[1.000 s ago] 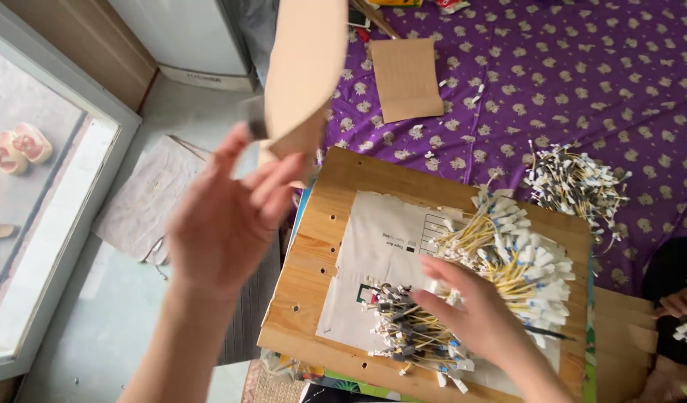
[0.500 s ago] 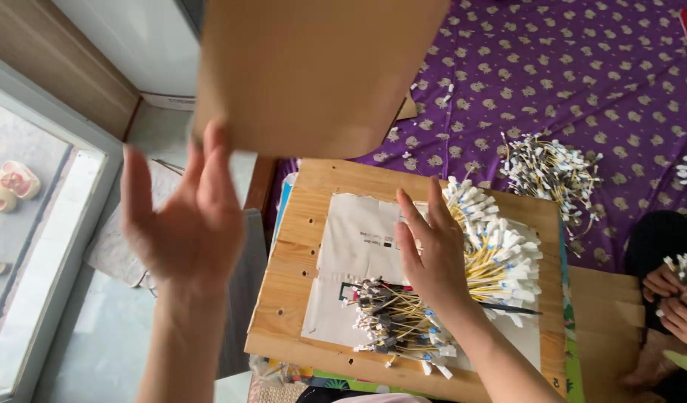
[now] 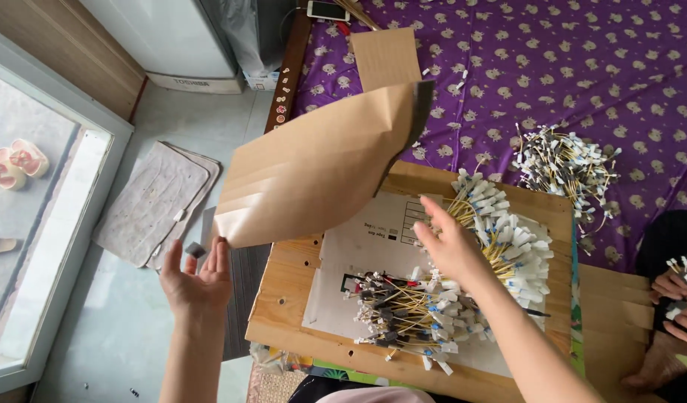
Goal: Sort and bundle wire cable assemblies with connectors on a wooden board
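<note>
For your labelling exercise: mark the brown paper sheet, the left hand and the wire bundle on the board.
paper sheet [image 3: 321,175], head view, middle of its brown face
left hand [image 3: 198,280], head view, open palm
wire bundle [image 3: 410,310], head view, yellow wires' middle

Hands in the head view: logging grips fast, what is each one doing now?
Left hand: open, palm up, holding nothing, just under the brown cardboard sheet.
Right hand: open, fingers spread over the wire bundle.

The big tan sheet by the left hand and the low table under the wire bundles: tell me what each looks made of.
The big tan sheet looks like kraft paper or thin card: matte, curling, with parallel fold creases. It hangs just above the left hand, whose open fingers are at its corner; contact is unclear. The low table looks like unfinished pale wood, with visible grain, plank seams and knots.
</note>
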